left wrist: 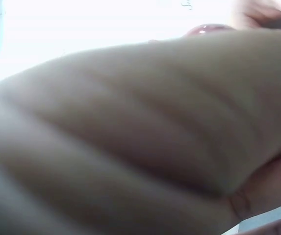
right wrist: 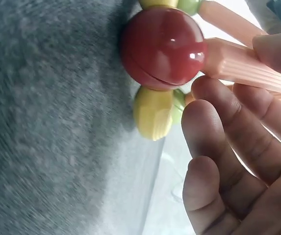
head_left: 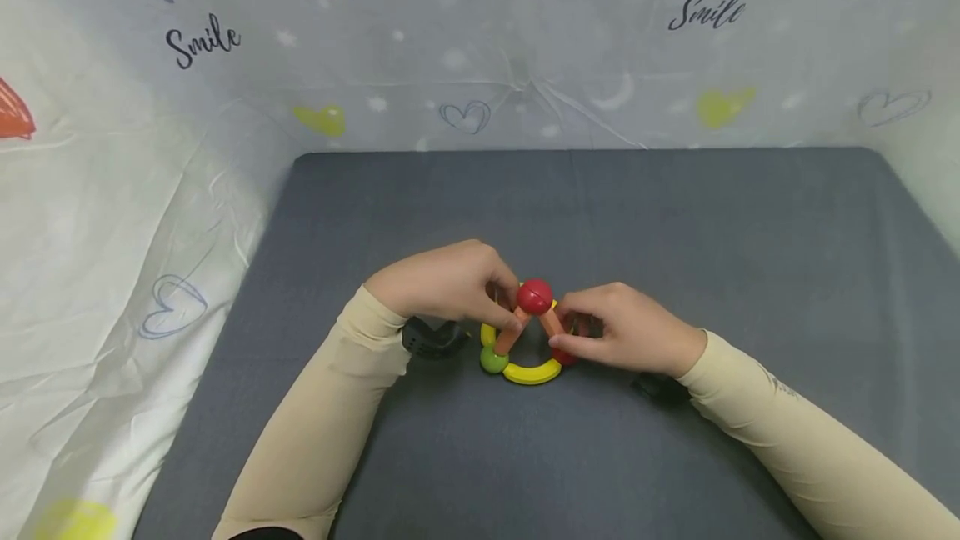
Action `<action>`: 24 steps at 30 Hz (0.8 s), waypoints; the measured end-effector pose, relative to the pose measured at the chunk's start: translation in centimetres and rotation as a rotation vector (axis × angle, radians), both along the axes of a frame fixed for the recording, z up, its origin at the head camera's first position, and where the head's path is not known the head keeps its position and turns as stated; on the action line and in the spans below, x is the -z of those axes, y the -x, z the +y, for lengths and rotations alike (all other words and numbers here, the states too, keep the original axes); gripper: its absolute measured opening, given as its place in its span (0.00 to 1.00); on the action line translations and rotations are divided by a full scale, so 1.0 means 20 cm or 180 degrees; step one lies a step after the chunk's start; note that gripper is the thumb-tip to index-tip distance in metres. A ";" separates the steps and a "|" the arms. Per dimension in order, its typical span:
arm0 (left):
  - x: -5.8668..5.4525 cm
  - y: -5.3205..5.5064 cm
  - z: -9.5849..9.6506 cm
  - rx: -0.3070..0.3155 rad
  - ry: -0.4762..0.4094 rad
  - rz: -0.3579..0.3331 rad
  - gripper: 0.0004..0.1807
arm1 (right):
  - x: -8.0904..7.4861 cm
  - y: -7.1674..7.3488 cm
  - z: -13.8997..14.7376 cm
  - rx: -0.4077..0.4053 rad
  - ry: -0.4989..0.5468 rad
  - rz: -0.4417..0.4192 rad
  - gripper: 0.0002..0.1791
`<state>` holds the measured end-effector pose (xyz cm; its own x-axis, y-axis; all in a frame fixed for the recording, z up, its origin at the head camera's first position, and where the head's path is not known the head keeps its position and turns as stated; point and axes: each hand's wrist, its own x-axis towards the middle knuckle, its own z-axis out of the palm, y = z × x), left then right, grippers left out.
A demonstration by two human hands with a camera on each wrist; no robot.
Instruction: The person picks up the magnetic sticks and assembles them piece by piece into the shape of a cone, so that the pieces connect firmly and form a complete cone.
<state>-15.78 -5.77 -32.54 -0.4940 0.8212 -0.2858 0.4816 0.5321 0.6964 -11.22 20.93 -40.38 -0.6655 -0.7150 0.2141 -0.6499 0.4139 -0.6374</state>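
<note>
A small pyramid of toy balls and sticks stands on the table. Its top is a glossy red ball [head_left: 535, 297], with orange sticks sloping down from it. Curved yellow pieces [head_left: 532, 373] form the base ring, joined by a green ball [head_left: 494, 359] at front left and a lower red ball [right wrist: 162, 48] at the right. My left hand [head_left: 453, 282] pinches the left orange stick [head_left: 509, 340] near its top. From the other side, my right hand [head_left: 630, 327] pinches the right orange stick [head_left: 551, 322] between thumb and finger. In the left wrist view, my own hand hides most of the pyramid.
Dark grey cloth covers the table [head_left: 675, 232]. A pale printed curtain [head_left: 480, 40] hangs behind its far edge and along the left side. The black wrist camera [head_left: 433, 338] sits under my left wrist, close to the pyramid.
</note>
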 end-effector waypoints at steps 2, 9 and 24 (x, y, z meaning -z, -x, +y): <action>0.00 0.00 0.01 -0.0009 0.0044 -0.0014 0.12 | 0.01 -0.01 0.01 0.0017 -0.0020 0.0004 0.08; -0.01 0.00 0.03 -0.0025 0.0111 0.0020 0.11 | 0.03 -0.02 0.02 0.0036 -0.0008 0.0020 0.08; -0.11 -0.02 -0.08 -0.0455 0.0032 0.0458 0.09 | 0.12 0.09 0.08 -0.0077 0.0644 -0.1036 0.03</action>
